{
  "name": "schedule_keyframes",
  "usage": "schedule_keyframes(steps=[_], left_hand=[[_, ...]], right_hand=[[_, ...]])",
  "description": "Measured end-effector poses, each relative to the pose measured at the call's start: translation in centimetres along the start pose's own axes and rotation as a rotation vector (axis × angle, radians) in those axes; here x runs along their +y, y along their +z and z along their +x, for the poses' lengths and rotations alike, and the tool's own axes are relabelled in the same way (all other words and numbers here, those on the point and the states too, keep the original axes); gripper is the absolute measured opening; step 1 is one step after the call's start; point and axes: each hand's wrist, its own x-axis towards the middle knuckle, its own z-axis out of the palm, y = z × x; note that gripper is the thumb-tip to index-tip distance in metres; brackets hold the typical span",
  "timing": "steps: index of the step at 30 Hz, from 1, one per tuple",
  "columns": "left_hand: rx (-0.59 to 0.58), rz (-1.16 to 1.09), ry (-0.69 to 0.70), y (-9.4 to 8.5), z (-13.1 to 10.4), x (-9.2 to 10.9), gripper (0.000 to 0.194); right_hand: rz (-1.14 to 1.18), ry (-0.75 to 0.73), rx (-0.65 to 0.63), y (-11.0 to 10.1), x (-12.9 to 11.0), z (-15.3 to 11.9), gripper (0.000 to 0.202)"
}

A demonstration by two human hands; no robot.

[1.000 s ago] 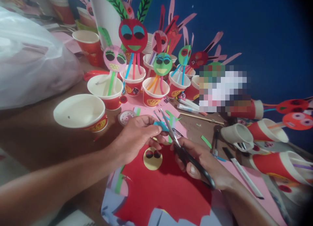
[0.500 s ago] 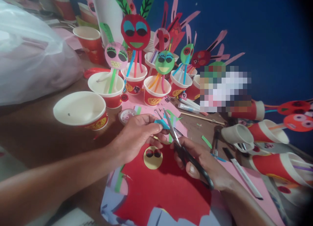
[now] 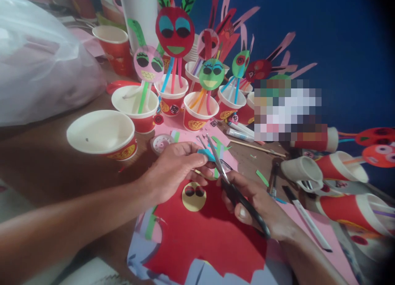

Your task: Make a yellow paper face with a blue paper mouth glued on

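My left hand (image 3: 175,167) pinches a small piece of blue paper (image 3: 206,154) between thumb and fingers. Black-handled scissors (image 3: 224,174) are in my right hand (image 3: 253,198), their blades slightly parted beside the blue paper. Beneath both hands lies a large red sheet (image 3: 210,239) with ragged edges. On it rests a pale yellow paper circle (image 3: 194,196) with two red and black eye shapes.
An empty paper cup (image 3: 100,133) stands at the left, near a white plastic bag (image 3: 43,67). Behind are several cups with paper faces on straws. A white mug (image 3: 300,172), a marker (image 3: 310,223) and tipped cups (image 3: 358,213) lie right.
The view has shifted slightly. The hands keep nearly the same pose, and a thin blue sliver now shows beside the scissor blades.
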Motion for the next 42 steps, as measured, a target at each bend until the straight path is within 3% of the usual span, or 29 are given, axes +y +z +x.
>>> schedule_keyframes(steps=[42], left_hand=[[0.010,0.005,-0.033,0.0,-0.1,0.1,0.007]], right_hand=[[0.176,0.071,0.003,0.2,1.2,-0.3,0.049]])
